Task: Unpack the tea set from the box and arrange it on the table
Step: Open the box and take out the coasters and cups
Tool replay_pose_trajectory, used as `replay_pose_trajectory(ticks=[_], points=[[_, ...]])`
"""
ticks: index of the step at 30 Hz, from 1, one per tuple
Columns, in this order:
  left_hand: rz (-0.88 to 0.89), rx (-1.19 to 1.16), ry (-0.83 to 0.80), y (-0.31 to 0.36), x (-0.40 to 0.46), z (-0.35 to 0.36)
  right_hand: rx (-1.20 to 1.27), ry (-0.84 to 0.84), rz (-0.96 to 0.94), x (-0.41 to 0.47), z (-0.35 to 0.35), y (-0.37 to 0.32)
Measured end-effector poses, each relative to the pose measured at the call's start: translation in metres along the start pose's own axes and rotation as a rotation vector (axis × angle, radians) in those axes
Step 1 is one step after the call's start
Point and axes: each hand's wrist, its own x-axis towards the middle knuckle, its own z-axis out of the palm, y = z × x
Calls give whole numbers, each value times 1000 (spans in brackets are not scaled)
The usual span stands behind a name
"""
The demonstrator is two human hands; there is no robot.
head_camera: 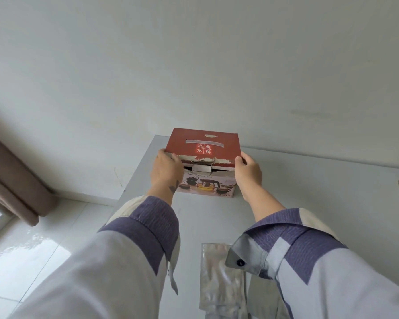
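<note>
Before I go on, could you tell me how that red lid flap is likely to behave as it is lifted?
The lid flap is probably light, bendy cardboard. Its front edge is torn, so it may rip further. Both the left hand and right hand grip its corners, which should limit twisting.

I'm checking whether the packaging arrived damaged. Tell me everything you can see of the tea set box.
The box is cardboard, with a red lid bearing white Chinese characters, a strip of clear tape and a slot. Its front edge is torn and ragged, showing pale card, and the lid is raised slightly, revealing a white insert inside. The pale front panel pictures a glass teapot and cups. It stands upright at the far end of the white table. The left hand and right hand grip the lid's front corners.
</note>
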Motion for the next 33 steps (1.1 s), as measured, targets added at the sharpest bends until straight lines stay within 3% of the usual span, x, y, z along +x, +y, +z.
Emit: replay_pose_trajectory(ticks=[8,11,17,21,29,33], points=[[134,-252,147,26,21,-14,222,123,-44,22,-8,-31],[206,-339,146,34,39,-11,206,79,-99,41,-6,-40],[371,-100,-23,34,85,5,121,-20,-192,86,10,-43],[375,23,-149,25,106,22,67,-75,-186,106,27,-35],[354,140,-145,16,120,38,-137,-34,-184,110,45,-29],[366,147,-181,17,121,35,-387,-36,-231,99,50,-30]])
